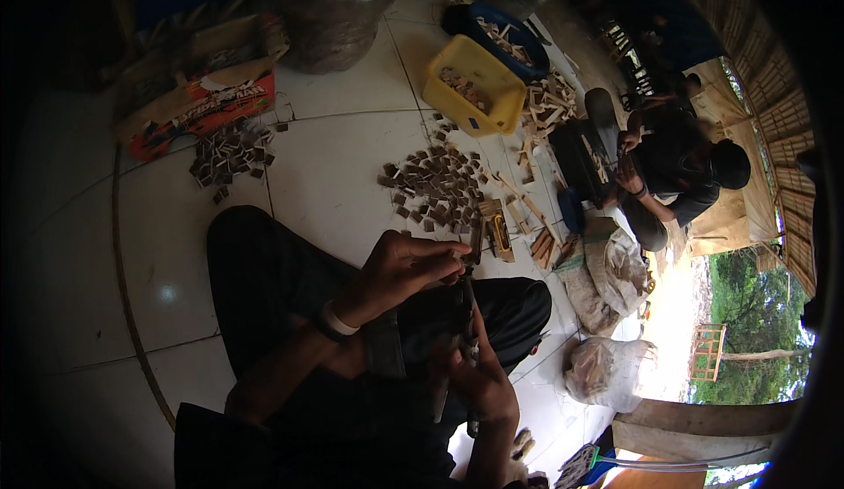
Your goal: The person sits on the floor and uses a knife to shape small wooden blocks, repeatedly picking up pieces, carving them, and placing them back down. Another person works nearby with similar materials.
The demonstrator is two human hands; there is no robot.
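Observation:
My left hand [400, 269], with a light band at its wrist, is closed in a pinch over my lap; what sits between its fingertips is too small and dark to make out. My right hand [479, 383], slightly blurred, is wrapped round a long dark tool [465, 309] that looks like metal. The tool's upper end reaches up to the left fingertips. Just beyond, a yellow-and-black tool [501, 232] lies on the floor beside a wide pile of small dark square pieces [440, 181].
A second pile of dark pieces [230, 153] lies by an orange-printed carton [211, 107]. Farther off stand a yellow basin [501, 118] and a blue tub [538, 69] with wooden bits. A co-worker [681, 159] sits at right, near sacks [598, 287] and a filled plastic bag [607, 370].

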